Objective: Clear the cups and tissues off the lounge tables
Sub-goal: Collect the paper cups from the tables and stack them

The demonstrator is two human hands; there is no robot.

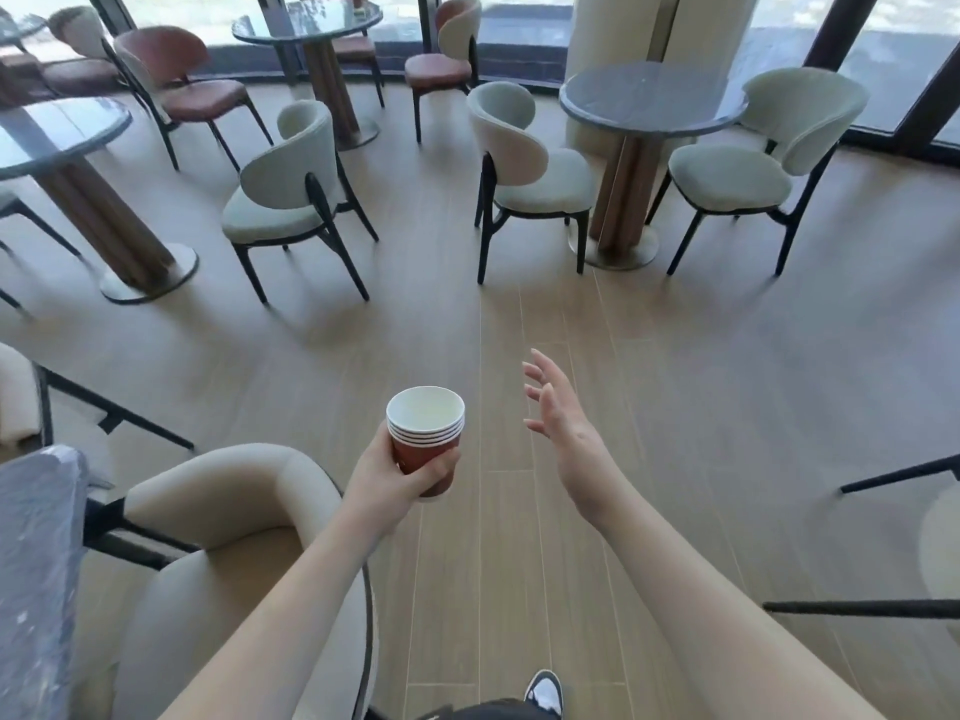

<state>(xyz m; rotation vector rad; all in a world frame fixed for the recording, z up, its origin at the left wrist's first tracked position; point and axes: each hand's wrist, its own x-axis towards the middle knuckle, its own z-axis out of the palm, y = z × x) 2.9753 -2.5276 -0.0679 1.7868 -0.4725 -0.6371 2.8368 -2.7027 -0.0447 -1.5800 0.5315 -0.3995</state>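
Several paper cups are nested into one stack of cups [426,439], red on the outside and white within, and the person's left hand [395,472] grips it around the lower part, fingers curled round the wall. It is held upright in front of the body, over the wooden floor [675,407] and clear of any table. The right hand [558,407] is held out just beside the stack, fingers spread and relaxed, holding nothing.

Close on the left, a beige armchair [234,537] sits against the corner of a grey stone-topped table [36,537]. Further off stand three round dark tables: one at the left [31,148], one at the right [623,103] and one at the back by the windows [291,26]. Pale and rust-brown chairs crowd around them. I see no cups or tissues on the two nearer tops; something small sits on the back table, too far to make out.

The risks from here look simple. The grip is low on a tall, light stack, so a bump against a chair back in those narrow gaps could tip the upper cups loose. Any dregs inside would then spill on the floor. Adding more cups one-handed would make the stack shakier.
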